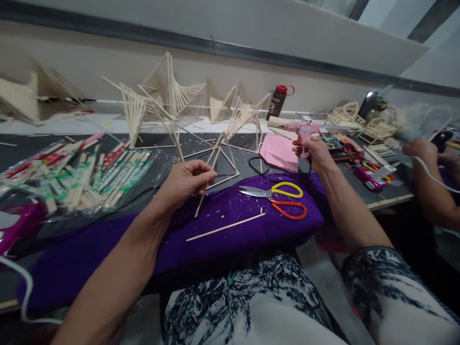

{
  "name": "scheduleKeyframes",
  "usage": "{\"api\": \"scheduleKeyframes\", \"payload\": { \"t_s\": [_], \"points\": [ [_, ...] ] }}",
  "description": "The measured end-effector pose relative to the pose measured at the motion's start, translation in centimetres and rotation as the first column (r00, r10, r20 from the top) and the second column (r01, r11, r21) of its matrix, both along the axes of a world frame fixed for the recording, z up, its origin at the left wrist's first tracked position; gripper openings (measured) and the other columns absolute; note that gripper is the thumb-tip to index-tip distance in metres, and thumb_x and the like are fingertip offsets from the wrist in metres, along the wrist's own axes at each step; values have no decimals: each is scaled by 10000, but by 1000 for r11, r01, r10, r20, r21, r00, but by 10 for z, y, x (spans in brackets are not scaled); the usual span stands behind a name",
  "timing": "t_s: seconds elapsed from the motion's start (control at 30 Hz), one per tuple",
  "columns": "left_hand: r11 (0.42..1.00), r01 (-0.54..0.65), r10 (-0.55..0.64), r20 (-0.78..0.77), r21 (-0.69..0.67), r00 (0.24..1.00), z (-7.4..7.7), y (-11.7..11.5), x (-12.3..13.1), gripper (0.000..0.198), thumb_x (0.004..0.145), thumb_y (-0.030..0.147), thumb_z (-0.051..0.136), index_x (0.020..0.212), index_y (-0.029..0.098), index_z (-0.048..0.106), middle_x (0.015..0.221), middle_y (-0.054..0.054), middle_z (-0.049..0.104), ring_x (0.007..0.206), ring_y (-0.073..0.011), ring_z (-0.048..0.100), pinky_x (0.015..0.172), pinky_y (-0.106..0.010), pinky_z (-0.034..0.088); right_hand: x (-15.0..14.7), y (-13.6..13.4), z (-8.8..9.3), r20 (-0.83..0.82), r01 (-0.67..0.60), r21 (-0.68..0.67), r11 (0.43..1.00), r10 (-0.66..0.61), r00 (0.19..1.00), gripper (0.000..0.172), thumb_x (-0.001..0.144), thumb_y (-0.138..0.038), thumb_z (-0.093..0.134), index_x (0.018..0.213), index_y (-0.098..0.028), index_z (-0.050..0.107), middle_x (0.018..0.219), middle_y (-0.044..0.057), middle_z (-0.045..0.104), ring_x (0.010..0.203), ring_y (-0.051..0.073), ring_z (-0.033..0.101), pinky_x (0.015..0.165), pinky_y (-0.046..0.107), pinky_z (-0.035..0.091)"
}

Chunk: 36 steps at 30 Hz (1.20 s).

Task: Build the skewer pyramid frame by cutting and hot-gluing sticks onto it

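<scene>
Between the thumb and fingers of my left hand (194, 178) is a thin wooden stick (200, 203), tilted, its lower end over the purple cloth (143, 249). Just behind it stands a triangular stick frame (233, 160); whether the stick touches it I cannot tell. My right hand (314, 149) grips a pink glue gun (305, 128) by its handle, nozzle toward the left, above some pink paper (278, 151). Scissors (273, 195) with one yellow and one red handle lie open on the cloth. Nearer me lies another thin stick (226, 226).
Fan-shaped stick models (172, 93) line the wall. Bagged bundles of sticks (97, 177) lie at left. A dark bottle (277, 99) with a red cap stands behind the glue gun. Another person's hand (422, 149) is at far right, near a magenta tool (372, 177).
</scene>
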<state>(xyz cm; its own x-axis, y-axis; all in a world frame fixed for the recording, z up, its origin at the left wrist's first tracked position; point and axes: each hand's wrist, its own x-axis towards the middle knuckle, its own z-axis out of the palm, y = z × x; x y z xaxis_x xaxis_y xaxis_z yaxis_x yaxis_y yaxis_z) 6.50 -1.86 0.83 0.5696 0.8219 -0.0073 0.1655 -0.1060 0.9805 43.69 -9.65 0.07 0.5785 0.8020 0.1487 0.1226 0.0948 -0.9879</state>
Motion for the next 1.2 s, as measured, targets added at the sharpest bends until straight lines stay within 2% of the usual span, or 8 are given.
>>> {"api": "scheduleKeyframes", "payload": {
  "t_s": [0.17, 0.33, 0.53, 0.8, 1.2],
  "points": [
    [999, 24, -22, 63, -35, 998, -1, -1, -2, 195, 698, 302, 678, 739, 153, 559, 596, 17, 608, 383, -38, 448, 361, -163, 323, -40, -15, 13, 7, -196, 69, 978, 196, 981, 366, 613, -249, 607, 969, -180, 554, 978, 52, 660, 468, 70, 517, 429, 220, 417],
    [1000, 27, -26, 69, -4, 997, -4, 0, -1, 179, 712, 282, 673, 729, 148, 555, 558, 25, 585, 371, -35, 434, 356, -168, 329, -101, -41, 24, 4, -310, 53, 949, 311, 950, 292, 741, -399, 603, 949, -195, 585, 887, 51, 664, 470, 95, 517, 400, 232, 378],
    [996, 90, -89, 61, -17, 994, -3, -3, -1, 171, 741, 287, 650, 748, 143, 558, 608, 3, 607, 386, -41, 472, 354, -167, 342, -147, -47, 19, 44, -392, 65, 918, 390, 920, 220, 805, -399, 580, 875, -191, 594, 797, 35, 644, 468, 92, 496, 423, 234, 364],
    [989, 142, -139, 70, -35, 988, -4, -4, -3, 172, 757, 304, 635, 771, 148, 566, 649, -9, 613, 408, -40, 493, 366, -161, 341, -160, -45, 16, 18, -352, 57, 934, 352, 936, 231, 790, -421, 602, 858, -203, 566, 683, 2, 565, 472, 102, 469, 436, 245, 373],
    [988, 147, -144, 61, -47, 988, -8, -3, -2, 189, 752, 318, 645, 763, 151, 558, 640, -4, 610, 399, -42, 487, 356, -167, 339, -159, -42, 9, 17, -351, 61, 934, 351, 936, 195, 806, -372, 598, 780, -199, 512, 544, -27, 501, 430, 97, 415, 413, 240, 274]
  ]
}}
